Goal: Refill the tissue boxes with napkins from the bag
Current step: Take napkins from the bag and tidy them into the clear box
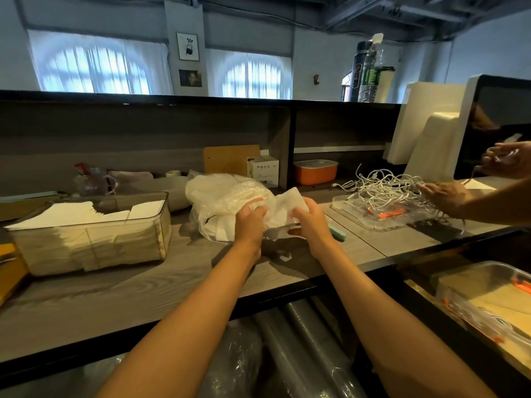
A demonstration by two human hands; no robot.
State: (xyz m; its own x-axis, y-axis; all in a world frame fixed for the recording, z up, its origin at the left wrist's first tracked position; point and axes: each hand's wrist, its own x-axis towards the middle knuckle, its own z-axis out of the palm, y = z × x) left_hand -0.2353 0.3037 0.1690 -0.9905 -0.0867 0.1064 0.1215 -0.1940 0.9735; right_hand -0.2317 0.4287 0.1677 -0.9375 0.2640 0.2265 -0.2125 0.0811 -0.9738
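Observation:
A crumpled clear plastic bag (218, 196) with white napkins inside lies on the grey wooden counter (143, 288), near the middle. My left hand (249, 222) and my right hand (309, 222) both grip a white wad of napkins (283, 206) at the bag's right side, just above the counter. To the left stands a clear plastic tissue box (161, 225), open on top and nearly full of stacked white napkins (74, 214).
Another person's hands (448, 196) work a tangle of white cables (385, 188) over a clear tray at the right. An orange lidded container (314, 173), a small white carton (263, 170) and a monitor (500, 122) stand behind. A mint-green object (336, 233) lies beside my right wrist.

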